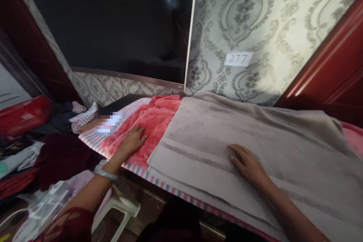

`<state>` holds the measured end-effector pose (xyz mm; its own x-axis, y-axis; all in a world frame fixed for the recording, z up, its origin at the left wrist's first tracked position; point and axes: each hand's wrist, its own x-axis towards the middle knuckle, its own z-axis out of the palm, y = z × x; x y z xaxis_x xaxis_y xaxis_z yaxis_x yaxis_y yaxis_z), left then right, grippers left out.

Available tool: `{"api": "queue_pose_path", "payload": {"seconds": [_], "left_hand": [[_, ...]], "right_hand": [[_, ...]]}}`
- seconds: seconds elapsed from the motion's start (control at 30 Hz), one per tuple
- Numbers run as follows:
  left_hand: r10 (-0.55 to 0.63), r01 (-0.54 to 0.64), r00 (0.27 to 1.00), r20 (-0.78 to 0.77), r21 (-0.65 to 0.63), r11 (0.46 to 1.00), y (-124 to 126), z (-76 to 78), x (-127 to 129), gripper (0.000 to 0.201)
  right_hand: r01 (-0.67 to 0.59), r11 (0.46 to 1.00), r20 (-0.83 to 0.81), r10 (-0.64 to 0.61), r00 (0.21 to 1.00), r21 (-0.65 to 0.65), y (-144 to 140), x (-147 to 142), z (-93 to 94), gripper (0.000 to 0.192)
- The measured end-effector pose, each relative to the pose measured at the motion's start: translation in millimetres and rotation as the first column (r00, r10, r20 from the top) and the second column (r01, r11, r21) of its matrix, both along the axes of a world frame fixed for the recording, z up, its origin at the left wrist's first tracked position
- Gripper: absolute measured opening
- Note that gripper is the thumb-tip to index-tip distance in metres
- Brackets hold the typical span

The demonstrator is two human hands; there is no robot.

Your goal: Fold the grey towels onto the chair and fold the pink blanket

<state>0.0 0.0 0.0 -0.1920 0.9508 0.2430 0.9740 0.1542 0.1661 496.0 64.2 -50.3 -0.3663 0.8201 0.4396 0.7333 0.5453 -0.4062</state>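
Note:
My left hand (134, 140) lies flat on a fluffy coral-red blanket (160, 115), fingers stretched out, a pale bangle (105, 173) on its wrist. To its right, my right hand (246, 160) rests on a large grey towel (204, 124), which has darker bands and covers part of the red blanket. The fingers of this hand are extended, with the thumb apart. Beneath both fabrics is a striped cloth (181, 193), its pink, grey and white edge showing along the front.
A dark television screen (119, 19) is above the table's back. On the patterned wall hangs a paper marked 277 (238, 59). Heaped clothes (62, 159) and a red bag (25, 115) lie at left. A white stool (121, 208) stands below the front edge.

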Motion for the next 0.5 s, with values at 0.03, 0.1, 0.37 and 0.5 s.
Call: {"api": "queue_pose_path", "payload": {"seconds": [0.03,0.1,0.37,0.5], "left_hand": [[-0.019,0.019,1.0,0.012,0.02,1.0,0.6,3.8,6.9,0.046],[-0.093,0.09,0.994,0.061,0.046,0.995,0.0,9.1,25.9,0.046],[-0.209,0.195,0.925,0.317,0.076,0.978,-12.9,7.5,87.1,0.052],[-0.164,0.122,0.929,0.331,0.146,0.982,-22.1,15.6,91.9,0.053]], "right_hand": [[-0.045,0.999,0.027,0.045,0.999,0.003,-13.4,4.5,-2.4,0.041],[-0.098,0.995,0.076,0.099,0.992,-0.012,-41.0,15.2,-6.5,0.042],[-0.067,0.995,0.131,0.077,0.988,-0.078,-125.9,70.7,0.1,0.048],[-0.008,0.995,0.163,0.025,0.986,-0.1,-144.3,96.0,1.8,0.054]]}}
